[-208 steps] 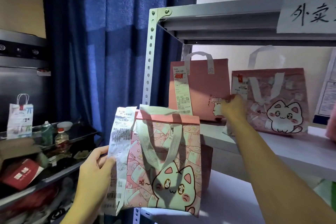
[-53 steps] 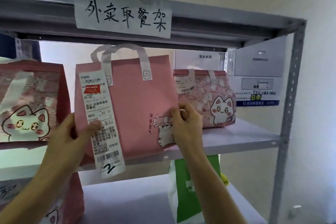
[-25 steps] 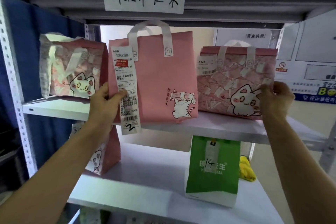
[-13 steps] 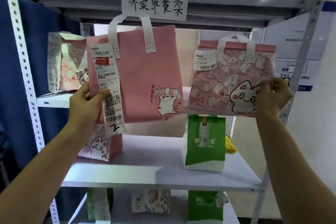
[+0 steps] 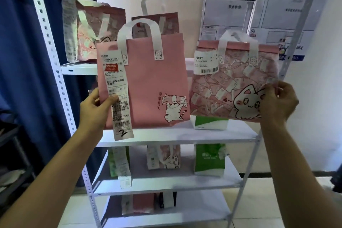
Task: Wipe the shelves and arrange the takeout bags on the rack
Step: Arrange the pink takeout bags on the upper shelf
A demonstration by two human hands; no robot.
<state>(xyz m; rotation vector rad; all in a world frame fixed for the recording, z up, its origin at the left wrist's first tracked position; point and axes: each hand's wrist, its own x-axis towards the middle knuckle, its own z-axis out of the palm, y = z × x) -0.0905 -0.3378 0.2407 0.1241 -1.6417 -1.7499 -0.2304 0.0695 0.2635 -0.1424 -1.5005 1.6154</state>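
Rack point(image 5: 61, 83): tall gray metal shelves, with more bags far back and lower down.
Plain pink bag point(image 5: 148, 83): held up in front of the rack, left of the other one.
Cat bag point(image 5: 222, 87): held up on the right.
Left hand point(image 5: 96, 111): fingers curled, pinching the plain pink bag's left edge.
Right hand point(image 5: 277, 102): pinching the cat bag's right edge.
Do it well: I think set each bag flat on a shelf, standing straight, side by side.
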